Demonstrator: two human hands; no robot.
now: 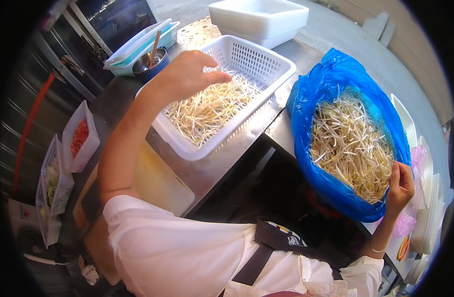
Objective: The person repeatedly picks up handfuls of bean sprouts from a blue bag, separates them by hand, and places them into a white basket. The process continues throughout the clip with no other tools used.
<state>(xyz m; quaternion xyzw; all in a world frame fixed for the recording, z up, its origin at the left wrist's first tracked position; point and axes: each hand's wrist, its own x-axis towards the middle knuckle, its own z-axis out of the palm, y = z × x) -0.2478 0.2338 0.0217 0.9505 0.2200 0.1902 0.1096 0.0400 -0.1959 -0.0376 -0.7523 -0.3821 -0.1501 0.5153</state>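
Observation:
My left hand [190, 76] is over the white perforated basket [222, 129], palm down with thumb and fingers apart. Bean sprouts [209, 111] lie loosely in that basket, and nothing shows between my fingertips. To the right stands an opened blue plastic bag [303, 143], heaped with more bean sprouts [348, 143]. At the bag's right rim my right hand [401, 187] is closed, thumb against the fingers. Whether it pinches the plastic or a few sprouts cannot be made out.
A cutting board [162, 180] lies below the basket. Behind it are stacked white foam trays [259, 22] and a dark metal bowl [152, 64] with a utensil. At left sit a tub of chopped red food [81, 138] and a small basket [51, 183]. Pink plastic [407, 225] lies right.

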